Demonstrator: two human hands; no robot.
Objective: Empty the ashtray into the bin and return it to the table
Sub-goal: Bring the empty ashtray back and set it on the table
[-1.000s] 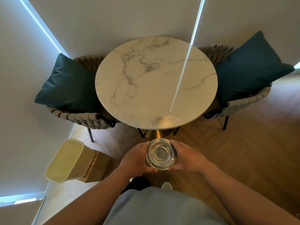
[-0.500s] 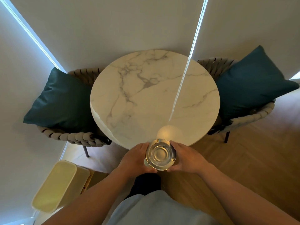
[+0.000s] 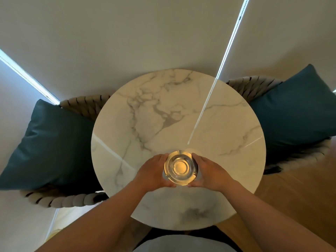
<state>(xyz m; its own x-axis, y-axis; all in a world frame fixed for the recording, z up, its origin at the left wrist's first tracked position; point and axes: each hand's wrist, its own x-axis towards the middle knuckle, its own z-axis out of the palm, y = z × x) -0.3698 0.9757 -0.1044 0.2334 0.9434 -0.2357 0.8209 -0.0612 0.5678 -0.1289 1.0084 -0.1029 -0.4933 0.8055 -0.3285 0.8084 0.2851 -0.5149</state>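
Observation:
A round clear glass ashtray (image 3: 180, 167) with nothing visible inside is held between both of my hands over the near half of the round white marble table (image 3: 227, 124). My left hand (image 3: 154, 171) cups its left side and my right hand (image 3: 209, 172) cups its right side. Whether the ashtray's base touches the tabletop I cannot tell. The bin is out of view.
Two woven rope chairs flank the table, each with a dark teal cushion: one on the left (image 3: 49, 146), one on the right (image 3: 294, 110). Pale blinds (image 3: 145, 33) hang behind the table. Wood floor (image 3: 300, 197) shows at the right.
I have stepped up to the table; both hands carried the ashtray from in front of the table's edge to over the tabletop. The yellow bin at the lower left has left the view.

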